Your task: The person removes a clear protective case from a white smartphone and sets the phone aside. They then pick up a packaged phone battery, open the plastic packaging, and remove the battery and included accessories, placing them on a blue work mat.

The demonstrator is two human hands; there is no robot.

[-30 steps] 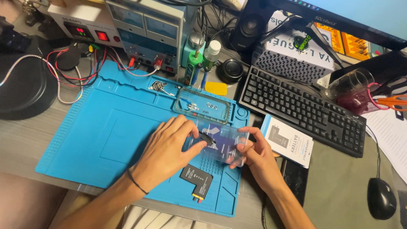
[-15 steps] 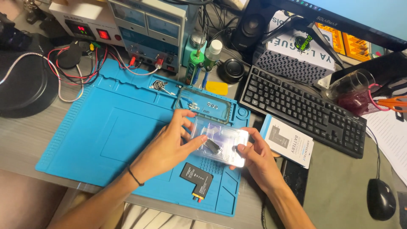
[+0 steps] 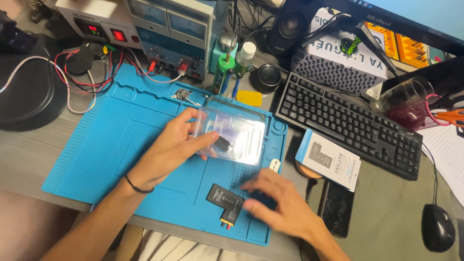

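Leftmost, a black round pad (image 3: 26, 99) lies on the counter (image 3: 29, 159) beside the blue work mat (image 3: 96, 145). Over the mat, the left hand (image 3: 171, 145) holds a clear plastic tray (image 3: 232, 135) above the surface, its fingers (image 3: 205, 140) grasping the tray's near left edge. Below it, a small black battery (image 3: 225, 198) lies flat on the mat's front part. Just beside that, the right hand (image 3: 280, 203) hovers blurred, fingers spread and released, holding nothing. Further right stand a white box (image 3: 331, 159), a black keyboard (image 3: 348, 123) and a mouse (image 3: 437, 227).
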